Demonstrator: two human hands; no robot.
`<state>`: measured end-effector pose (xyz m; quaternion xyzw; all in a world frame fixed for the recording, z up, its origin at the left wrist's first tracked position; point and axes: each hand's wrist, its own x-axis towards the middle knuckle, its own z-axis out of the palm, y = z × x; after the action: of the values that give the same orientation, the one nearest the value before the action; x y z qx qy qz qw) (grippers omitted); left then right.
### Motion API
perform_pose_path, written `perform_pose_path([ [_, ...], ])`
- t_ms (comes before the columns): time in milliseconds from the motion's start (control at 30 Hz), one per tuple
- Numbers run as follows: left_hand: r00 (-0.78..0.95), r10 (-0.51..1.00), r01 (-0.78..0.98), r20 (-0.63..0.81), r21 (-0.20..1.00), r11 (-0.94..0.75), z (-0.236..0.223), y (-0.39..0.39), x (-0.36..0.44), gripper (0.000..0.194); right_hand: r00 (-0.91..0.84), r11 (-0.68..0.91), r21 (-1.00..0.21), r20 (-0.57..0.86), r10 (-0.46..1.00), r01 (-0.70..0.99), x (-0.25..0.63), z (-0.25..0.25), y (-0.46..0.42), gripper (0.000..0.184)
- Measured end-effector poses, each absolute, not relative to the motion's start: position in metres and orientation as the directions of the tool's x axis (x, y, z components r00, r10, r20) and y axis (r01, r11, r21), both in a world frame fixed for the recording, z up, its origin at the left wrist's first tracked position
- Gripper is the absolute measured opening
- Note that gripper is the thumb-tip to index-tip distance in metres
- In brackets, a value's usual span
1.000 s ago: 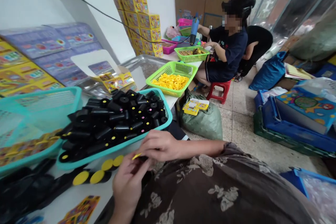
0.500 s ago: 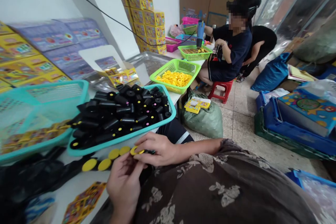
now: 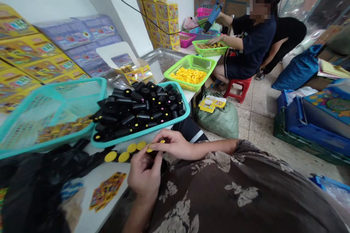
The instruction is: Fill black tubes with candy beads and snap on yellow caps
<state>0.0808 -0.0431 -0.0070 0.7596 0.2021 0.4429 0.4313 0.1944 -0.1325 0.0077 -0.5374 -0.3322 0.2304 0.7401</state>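
Observation:
My left hand and my right hand meet at the table edge, both closed in a pinch on a small part with a yellow disc on it. Just left of it a few more yellow-capped pieces lie in a row on the white table. Right behind my hands stands a teal basket heaped with black cylinders, some with yellow or pink ends.
A second teal basket with printed cards stands at the left, a black bag below it. Green basket of yellow rings lies farther back. A seated person works with a blue tool. Sacks and blue crates crowd the floor on the right.
The view has swung left and down a little. My hands have stayed together, turning the yellow-capped part between the fingers. The seated person has tilted the blue tool.

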Motion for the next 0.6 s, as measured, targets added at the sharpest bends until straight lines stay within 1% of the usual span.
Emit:
perform_pose_path([
  [67,0.515,0.659,-0.059,0.547,0.790,-0.610,-0.009,-0.042,0.082,0.039,0.666,0.294,-0.947,0.139,0.733,-0.126,0.195,0.014,-0.134,0.048],
  [133,0.515,0.637,-0.044,0.574,0.759,-0.649,-0.011,-0.043,0.083,0.038,0.665,0.256,-0.947,0.066,0.743,-0.192,0.195,0.019,-0.137,0.046],
  [233,0.535,0.620,-0.038,0.574,0.750,-0.661,-0.016,-0.049,0.082,0.034,0.710,0.226,-0.960,0.044,0.703,-0.165,0.194,0.023,-0.142,0.037],
  [333,0.556,0.588,-0.085,0.588,0.743,-0.663,-0.023,-0.051,0.083,0.032,0.730,0.204,-0.969,0.037,0.683,-0.142,0.195,0.021,-0.142,0.031],
  [433,0.556,0.580,-0.127,0.596,0.750,-0.649,-0.029,-0.049,0.082,0.034,0.711,0.154,-0.976,-0.001,0.703,-0.154,0.199,0.015,-0.140,0.027],
  [600,0.578,0.548,-0.114,0.605,0.725,-0.679,-0.030,-0.049,0.077,0.031,0.651,0.060,-0.983,-0.070,0.756,-0.175,0.204,0.009,-0.139,0.023],
])
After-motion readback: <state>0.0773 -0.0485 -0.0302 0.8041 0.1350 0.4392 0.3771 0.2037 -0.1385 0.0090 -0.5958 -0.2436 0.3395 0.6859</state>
